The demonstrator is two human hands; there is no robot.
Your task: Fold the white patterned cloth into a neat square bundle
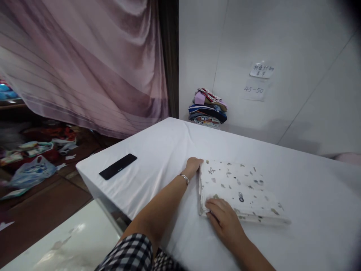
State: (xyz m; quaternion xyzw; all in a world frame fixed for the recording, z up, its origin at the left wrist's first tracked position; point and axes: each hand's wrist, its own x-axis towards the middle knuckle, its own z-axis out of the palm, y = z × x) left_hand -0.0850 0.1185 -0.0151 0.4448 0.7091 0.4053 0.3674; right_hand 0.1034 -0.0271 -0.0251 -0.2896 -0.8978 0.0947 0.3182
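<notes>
While both hands [193, 165] [224, 220] lie released on the folded cloth [239, 190], a phone [117, 166] rests well apart.

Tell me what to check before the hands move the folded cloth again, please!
1. Folded white cloth with small grey prints lies flat on the white-covered table: ok.
2. Left hand rests against the cloth's far left corner: ok.
3. Right hand rests flat on the cloth's near left corner, fingers spread: ok.
4. Cloth edges lined up: left edge looks even; the far side cannot tell.
5. Black flat rectangular phone lies apart from the cloth, near the table's left edge: ok.
6. Stack of folded colourful clothes sits at the far end by the wall, out of the way: ok.
</notes>
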